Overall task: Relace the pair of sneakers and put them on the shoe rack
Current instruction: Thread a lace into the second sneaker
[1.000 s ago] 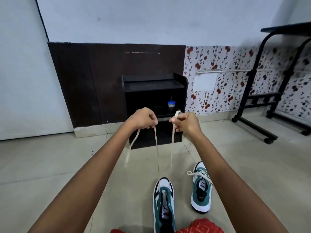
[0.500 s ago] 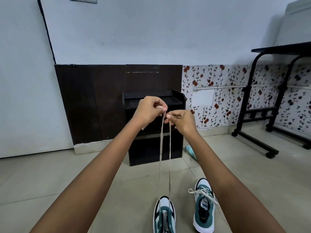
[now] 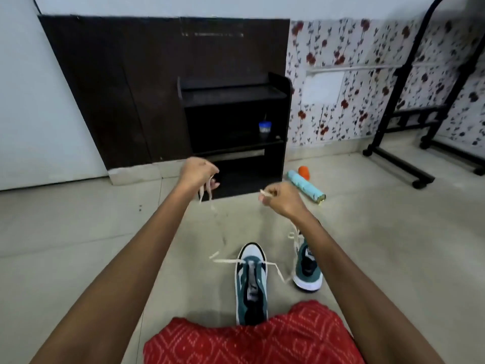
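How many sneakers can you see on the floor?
2. The middle sneaker lies just ahead of the red cloth; the second sneaker sits to its right, partly hidden behind the right forearm.

Just the one camera here: head-worn, wide-angle, tilted forward and down over the floor. It faces the shoe rack against the far wall, which sits about dead centre in the upper half. Closest to the lens is a lap in red patterned cloth along the bottom edge. The near sneaker and the other sneaker lie just past it. Both forearms run in from the bottom corners, with the left hand and right hand mid-frame. The lens bends things a bit, so the black rolling stand at the right edge leans inward.
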